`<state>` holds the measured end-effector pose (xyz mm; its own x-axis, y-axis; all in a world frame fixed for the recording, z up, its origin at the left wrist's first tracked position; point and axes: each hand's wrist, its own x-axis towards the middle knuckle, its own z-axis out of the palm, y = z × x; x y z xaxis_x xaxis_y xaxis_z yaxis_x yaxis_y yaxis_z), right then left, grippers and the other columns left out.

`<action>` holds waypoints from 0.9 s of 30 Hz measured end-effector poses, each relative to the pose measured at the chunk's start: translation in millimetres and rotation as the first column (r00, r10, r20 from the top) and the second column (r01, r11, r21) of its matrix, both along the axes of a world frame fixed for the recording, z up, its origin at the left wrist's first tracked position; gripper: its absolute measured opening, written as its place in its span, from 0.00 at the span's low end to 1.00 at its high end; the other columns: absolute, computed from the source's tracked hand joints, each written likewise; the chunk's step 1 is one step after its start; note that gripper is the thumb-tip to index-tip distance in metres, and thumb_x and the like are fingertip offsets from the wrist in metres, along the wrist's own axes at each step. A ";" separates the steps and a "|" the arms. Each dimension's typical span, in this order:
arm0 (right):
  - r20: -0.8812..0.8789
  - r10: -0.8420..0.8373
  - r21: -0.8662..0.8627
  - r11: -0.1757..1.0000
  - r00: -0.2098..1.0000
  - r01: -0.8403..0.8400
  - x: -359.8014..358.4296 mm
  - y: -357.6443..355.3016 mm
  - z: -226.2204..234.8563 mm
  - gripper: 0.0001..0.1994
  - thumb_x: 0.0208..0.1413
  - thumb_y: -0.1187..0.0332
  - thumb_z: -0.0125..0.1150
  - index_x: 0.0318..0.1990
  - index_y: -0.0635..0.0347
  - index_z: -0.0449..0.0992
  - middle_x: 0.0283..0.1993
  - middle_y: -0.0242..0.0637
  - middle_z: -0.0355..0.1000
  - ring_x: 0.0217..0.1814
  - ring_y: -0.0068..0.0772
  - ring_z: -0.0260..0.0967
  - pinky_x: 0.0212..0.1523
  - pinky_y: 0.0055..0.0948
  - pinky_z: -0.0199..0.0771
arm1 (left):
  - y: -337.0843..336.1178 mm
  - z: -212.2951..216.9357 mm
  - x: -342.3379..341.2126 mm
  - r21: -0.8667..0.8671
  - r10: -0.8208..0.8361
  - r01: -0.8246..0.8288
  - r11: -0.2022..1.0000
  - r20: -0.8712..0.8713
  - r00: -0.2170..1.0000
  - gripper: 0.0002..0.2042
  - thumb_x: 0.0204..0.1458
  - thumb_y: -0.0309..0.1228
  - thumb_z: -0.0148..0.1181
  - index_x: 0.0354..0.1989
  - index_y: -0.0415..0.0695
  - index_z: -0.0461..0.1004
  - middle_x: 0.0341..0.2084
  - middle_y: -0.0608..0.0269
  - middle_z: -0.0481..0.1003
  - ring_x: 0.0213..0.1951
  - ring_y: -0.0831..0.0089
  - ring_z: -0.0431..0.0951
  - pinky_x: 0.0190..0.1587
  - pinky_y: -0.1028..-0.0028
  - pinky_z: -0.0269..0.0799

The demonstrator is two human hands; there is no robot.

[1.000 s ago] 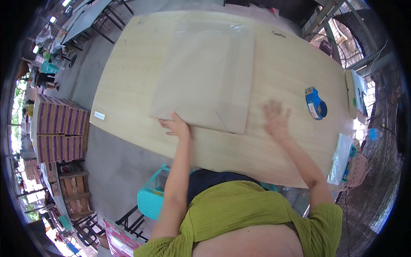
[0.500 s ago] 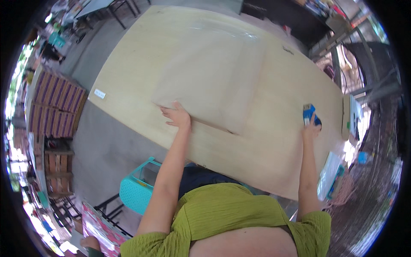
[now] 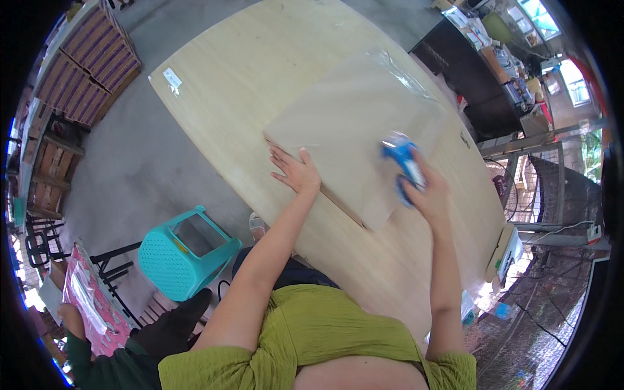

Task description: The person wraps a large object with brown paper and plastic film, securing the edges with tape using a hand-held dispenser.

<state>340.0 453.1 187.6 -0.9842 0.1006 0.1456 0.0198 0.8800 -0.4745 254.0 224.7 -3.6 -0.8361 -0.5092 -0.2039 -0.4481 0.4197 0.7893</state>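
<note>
A flat, pale brown cardboard carton lies on the wooden tabletop, with shiny clear tape or film along its far right edge. My left hand rests on the carton's near left edge, its fingers spread and holding nothing. In my right hand is a blue tape dispenser, smeared by motion, over the right part of the carton. My fingers are wrapped round its handle. Whether the dispenser touches the carton, I cannot tell.
A turquoise plastic stool stands on the floor left of me. Stacked striped cartons are at the far left. Behind the table is a dark desk with clutter on it. Another person's dark sleeve shows at lower left beside a pink-patterned surface.
My right hand has brought the tape dispenser from the table's right side left to over the carton. My left hand stays at the carton's edge. The view has turned.
</note>
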 end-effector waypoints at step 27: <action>0.678 0.419 0.163 0.715 0.604 -0.679 -172.0 -141.2 -5.0 0.29 0.39 0.62 0.64 0.54 0.54 0.77 0.39 0.50 0.79 0.43 0.53 0.77 0.45 0.45 0.78 | 7.8 8.5 2.5 0.036 0.046 -0.045 0.998 -0.042 0.998 0.39 0.63 0.44 0.47 0.75 0.38 0.35 0.74 0.45 0.43 0.75 0.50 0.39 0.71 0.41 0.25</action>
<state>168.1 311.9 182.6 -0.7236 -0.4215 -0.5466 -0.3881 0.9033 -0.1828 256.5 232.5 4.9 -0.8206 -0.5400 -0.1870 -0.4317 0.3714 0.8220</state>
